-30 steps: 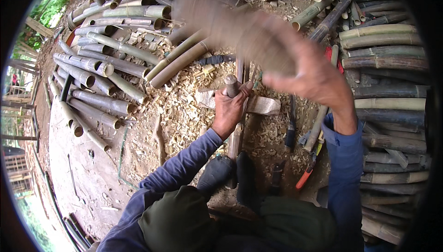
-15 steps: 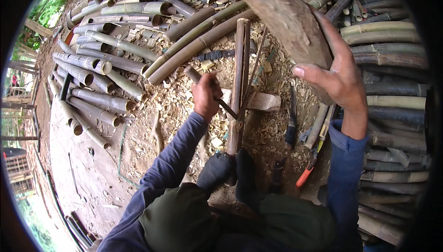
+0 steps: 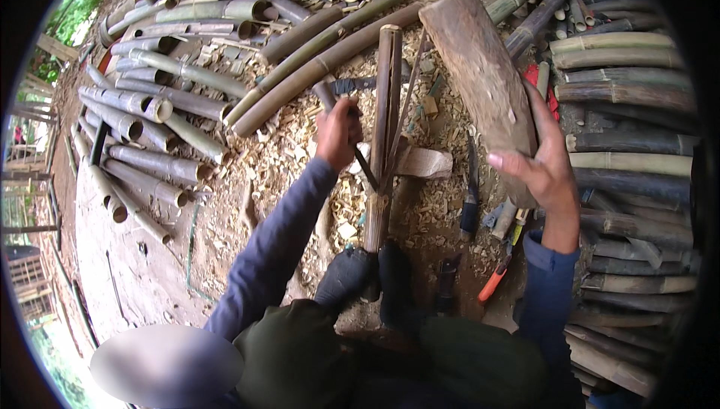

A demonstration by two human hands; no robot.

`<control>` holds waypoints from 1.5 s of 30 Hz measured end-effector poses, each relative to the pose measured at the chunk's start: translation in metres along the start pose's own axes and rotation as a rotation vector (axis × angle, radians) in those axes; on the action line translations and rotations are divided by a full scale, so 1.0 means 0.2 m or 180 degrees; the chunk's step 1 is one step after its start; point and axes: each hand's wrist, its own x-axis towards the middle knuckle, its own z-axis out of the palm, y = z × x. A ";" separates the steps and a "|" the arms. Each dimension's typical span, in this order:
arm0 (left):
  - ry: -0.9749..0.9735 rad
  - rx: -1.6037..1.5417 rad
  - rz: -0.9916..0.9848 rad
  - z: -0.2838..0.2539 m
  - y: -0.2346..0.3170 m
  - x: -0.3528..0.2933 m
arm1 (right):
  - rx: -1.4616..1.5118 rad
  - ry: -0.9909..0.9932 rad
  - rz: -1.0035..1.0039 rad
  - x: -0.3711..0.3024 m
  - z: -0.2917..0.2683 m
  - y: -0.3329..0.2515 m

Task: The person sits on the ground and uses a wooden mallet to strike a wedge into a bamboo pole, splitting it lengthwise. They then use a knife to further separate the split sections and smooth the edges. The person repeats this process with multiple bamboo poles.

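Observation:
My left hand [image 3: 339, 135] is closed around a dark narrow-bladed tool [image 3: 365, 167] with a round handle that sticks up past my fist. Its tip meets a bamboo pole [image 3: 385, 94] near the lower end of the split that opens toward the pole's far end. The near end of this pole lies between my dark-covered feet [image 3: 345, 278]. My right hand [image 3: 547, 165] grips the lower end of a thick, rough wooden block [image 3: 476, 64], thumb across its face. The block is raised and tilted to the upper left, apart from the pole and tool.
Bamboo lengths [image 3: 180, 101] lie at the left, and a dense stack [image 3: 630, 139] lines the right. Wood shavings [image 3: 292, 139] cover the ground. A pale wood block [image 3: 424, 161], a dark-handled blade [image 3: 470, 206] and an orange-handled tool [image 3: 493, 281] lie right of the pole.
The wooden block in my right hand has come down and a little away from my view. My left hand stays on the tool, which leans at the split bamboo as before.

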 end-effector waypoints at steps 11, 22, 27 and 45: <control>-0.2130 0.2186 -0.0330 0.49 0.02 -0.27 | 0.0031 0.1001 0.0510 -0.34 -0.07 0.10; -0.2763 0.2757 -0.1187 0.60 -0.10 -0.19 | 0.0118 0.1352 0.0806 -0.48 -0.12 0.25; -0.2768 0.2577 -0.1220 0.60 -0.12 -0.18 | 0.0149 0.1319 0.0761 -0.46 -0.12 0.25; -0.3494 0.2791 -0.0086 0.36 -0.23 -0.15 | -0.1285 -0.0100 0.0294 -0.26 -0.09 0.23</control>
